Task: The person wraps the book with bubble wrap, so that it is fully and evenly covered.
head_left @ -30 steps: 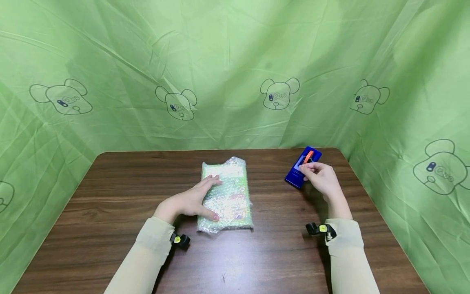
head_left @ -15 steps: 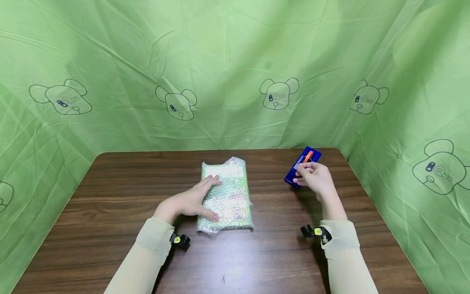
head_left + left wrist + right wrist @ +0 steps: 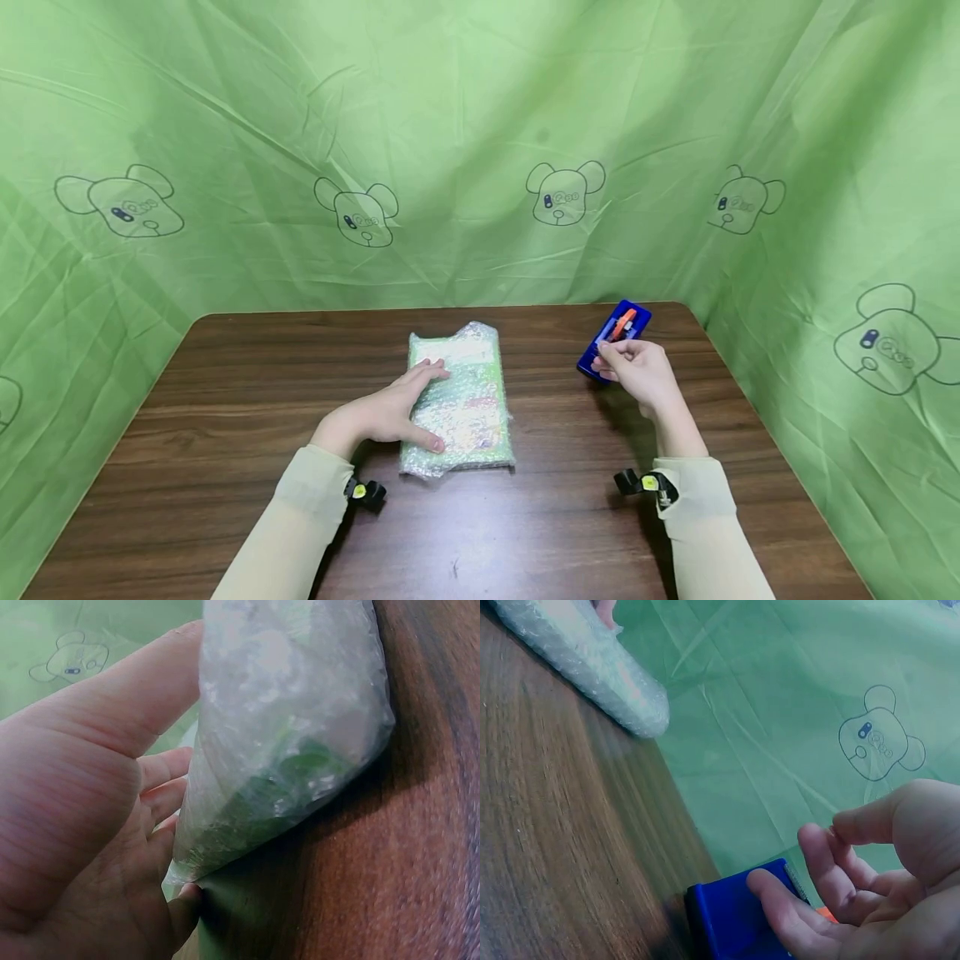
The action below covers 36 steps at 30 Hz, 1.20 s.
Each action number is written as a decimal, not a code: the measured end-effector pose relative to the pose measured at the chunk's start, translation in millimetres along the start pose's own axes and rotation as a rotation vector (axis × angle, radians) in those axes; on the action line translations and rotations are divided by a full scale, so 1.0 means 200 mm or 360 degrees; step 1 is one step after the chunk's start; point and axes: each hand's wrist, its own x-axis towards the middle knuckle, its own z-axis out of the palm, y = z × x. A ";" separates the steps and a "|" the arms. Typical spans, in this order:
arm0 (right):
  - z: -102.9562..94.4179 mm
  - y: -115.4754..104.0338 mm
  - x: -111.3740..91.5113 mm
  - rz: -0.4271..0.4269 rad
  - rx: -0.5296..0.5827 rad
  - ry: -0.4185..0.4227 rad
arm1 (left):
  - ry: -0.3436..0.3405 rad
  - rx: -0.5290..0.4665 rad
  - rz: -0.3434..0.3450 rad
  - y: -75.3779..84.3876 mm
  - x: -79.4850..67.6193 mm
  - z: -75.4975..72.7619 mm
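A flat parcel in bubble wrap (image 3: 476, 408), green and colourfully printed inside, lies on the dark wooden table (image 3: 247, 400). My left hand (image 3: 386, 412) rests across its left side with fingers spread; the left wrist view shows the hand (image 3: 90, 847) beside the wrapped edge (image 3: 292, 727). At the back right sits a blue tape dispenser (image 3: 588, 362) with an orange wheel (image 3: 624, 325) and a toothed metal edge (image 3: 799, 883). Just over it, my right hand (image 3: 641, 371) brings thumb and fingertip together; I cannot tell whether clear tape lies between them.
Green cloth (image 3: 450, 150) with bear-head drawings hangs behind the table and along both sides. The table's back edge runs close behind the dispenser. Both wrists carry small black cameras (image 3: 367, 494). A small dark mark (image 3: 454, 568) shows near the front.
My right hand has shifted a little left and toward me along the dispenser, uncovering more of the orange wheel. The left hand stays on the parcel. The whole head view has shifted slightly.
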 end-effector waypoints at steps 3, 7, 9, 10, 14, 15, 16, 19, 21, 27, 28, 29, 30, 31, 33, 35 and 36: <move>0.01 0.00 -0.01 -0.0007 -0.0058 -0.0006 | 0.0000 0.0007 -0.0002 0.00 0.00 0.00; 0.01 0.01 -0.02 0.0023 -0.0086 -0.0017 | -0.0008 -0.0002 -0.0016 0.00 -0.01 0.00; 0.01 0.02 -0.02 0.0055 -0.0069 -0.0037 | -0.0008 -0.0013 -0.0013 0.01 -0.01 0.00; 0.01 0.02 -0.02 0.0069 -0.0061 -0.0044 | -0.0011 -0.0012 -0.0016 0.01 -0.01 0.00; 0.01 0.02 -0.03 0.0124 -0.0040 -0.0060 | -0.0003 -0.0006 -0.0005 0.00 -0.01 0.00; 0.02 0.01 -0.03 0.0129 -0.0044 -0.0060 | -0.0002 -0.0003 -0.0006 0.00 -0.01 0.00; 0.02 0.01 -0.03 0.0132 -0.0052 -0.0060 | -0.0002 0.0000 -0.0008 0.00 -0.01 0.00; 0.03 0.01 -0.03 0.0159 -0.0071 -0.0071 | -0.0001 -0.0001 -0.0009 0.00 -0.01 0.00; 0.03 0.02 -0.03 0.0182 -0.0086 -0.0077 | -0.0006 0.0003 -0.0014 0.00 -0.01 0.00; 0.03 0.04 -0.03 0.0265 -0.0077 -0.0089 | -0.0013 0.0018 -0.0008 0.00 0.00 0.00; 0.03 0.04 -0.03 0.0277 -0.0086 -0.0091 | -0.0013 0.0020 -0.0007 0.00 0.00 0.00; 0.02 0.05 -0.03 0.0282 -0.0101 -0.0099 | -0.0012 0.0018 -0.0007 0.00 0.00 0.00; 0.02 0.05 -0.03 0.0289 -0.0116 -0.0102 | -0.0010 0.0018 -0.0001 0.00 0.00 0.00; 0.02 0.06 -0.02 0.0294 -0.0136 -0.0109 | -0.0011 0.0014 -0.0001 0.00 0.00 0.00; 0.01 0.07 -0.02 0.0297 -0.0173 -0.0116 | -0.0011 0.0008 0.0000 0.00 0.00 -0.01; 0.00 0.08 -0.01 0.0296 -0.0202 -0.0119 | -0.0007 -0.0002 0.0009 0.00 0.00 -0.01; 0.00 0.08 -0.01 0.0297 -0.0199 -0.0117 | -0.0008 -0.0002 0.0010 0.00 0.00 -0.01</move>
